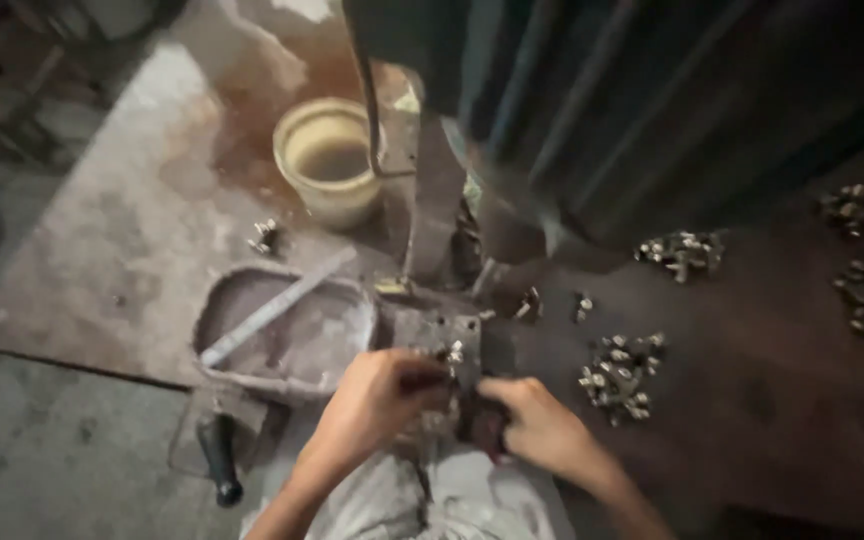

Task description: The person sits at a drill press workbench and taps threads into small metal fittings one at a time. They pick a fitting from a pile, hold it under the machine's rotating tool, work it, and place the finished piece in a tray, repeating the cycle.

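Head view, workshop press station, read left to right. Far left: a black handle (220, 458) lies at the desk (102, 250) edge, below a shallow metal tray (337, 335) with a flat bar (274, 308) lying across it. Behind the tray stands a pale bowl (329, 158) of murky liquid, with a small cluster of loose parts (265, 236) near it.

Centre: the left hand (377, 400) is curled, fingertips pinching what appears to be a small bright metal part (453, 352) at the fixture plate (439, 340) beneath the press column (434, 190). The right hand (537, 425) is closed loosely just beside it, fingers against a dark red object whose shape is too blurred to name; whether it grips it cannot be told. The two hands sit close, nearly touching, over white cloth (432, 500) in the lap.

Right: heaps of similar parts (620, 375) lie within reach on the dark desk, with more (680, 252) farther back.

Judgement: seating the part well seems to call for a fingertip hold only, the part square on the plate, and both hands kept low and outside the column's line. The blur makes the part's exact seating uncertain.
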